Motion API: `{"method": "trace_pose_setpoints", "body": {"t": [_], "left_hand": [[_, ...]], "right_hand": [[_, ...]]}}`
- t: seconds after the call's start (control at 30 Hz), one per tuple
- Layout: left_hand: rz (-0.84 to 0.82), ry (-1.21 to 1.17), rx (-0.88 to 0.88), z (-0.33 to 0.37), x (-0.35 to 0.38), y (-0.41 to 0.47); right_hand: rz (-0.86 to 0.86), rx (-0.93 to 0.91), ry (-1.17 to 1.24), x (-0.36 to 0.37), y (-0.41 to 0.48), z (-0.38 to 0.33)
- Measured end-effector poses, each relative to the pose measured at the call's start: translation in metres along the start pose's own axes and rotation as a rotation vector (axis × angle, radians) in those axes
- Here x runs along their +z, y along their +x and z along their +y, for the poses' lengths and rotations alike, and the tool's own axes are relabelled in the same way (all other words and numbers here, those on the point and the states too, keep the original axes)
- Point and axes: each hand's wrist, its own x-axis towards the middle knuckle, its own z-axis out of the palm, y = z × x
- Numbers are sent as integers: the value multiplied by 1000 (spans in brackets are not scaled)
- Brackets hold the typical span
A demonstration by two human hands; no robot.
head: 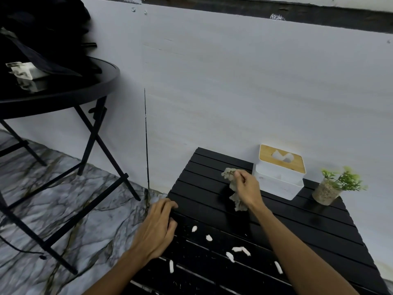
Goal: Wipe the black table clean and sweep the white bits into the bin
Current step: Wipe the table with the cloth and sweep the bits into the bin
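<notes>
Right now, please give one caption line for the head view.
Right hand holds grey crumpled rag over black slatted table; small white bits remain.

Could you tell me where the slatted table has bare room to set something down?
The far left slats of the black table, between the cloth and the wall, are bare. The white bits crowd the near end; the tissue box and plant fill the far right.

Rag [230, 188] in right hand [246, 186]
</notes>
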Motion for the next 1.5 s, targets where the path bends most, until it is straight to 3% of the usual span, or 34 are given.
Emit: {"method": "trace_pose_setpoints", "body": {"t": [0.1, 0.2, 0.27, 0.37, 0.5, 0.63, 0.7, 0.77, 0.83, 1.0, 1.17, 1.5], "left_hand": [[-14, 21, 6, -5, 4, 0], [-21, 29, 14, -6, 7, 1], [-12, 29, 24, -6, 9, 2], [5, 35, 32, -6, 11, 3], [-16, 55, 39, -4, 9, 3], [-28, 33, 13, -4, 9, 1], [-42, 20, -7, -3, 7, 0], [-52, 14, -11, -1, 5, 0], [-58, 23, 2, 0, 4, -1], [-80, 80, 15, 3, 2, 0], [-104, 119, 10, 5, 1, 0], [-165, 136, 17, 10, -4, -6]], "right_hand": [[-5, -1, -261, 26, 9, 25], [26, -115, -557, 52, 15, 30], [5, -194, -621, 63, 17, 22], [-87, -258, -519, 75, 15, 4], [-388, -360, -426, 88, -3, -18], [-577, -456, -274, 70, -37, -29], [-633, -444, -153, 54, -57, -30], [-672, -313, 55, 33, -72, -30], [-641, -198, 145, 10, -72, -29], [-216, -103, -10, -29, -46, 11], [-290, -166, -436, -10, -50, 41], [-560, -357, -194, -18, -128, 2]]}}
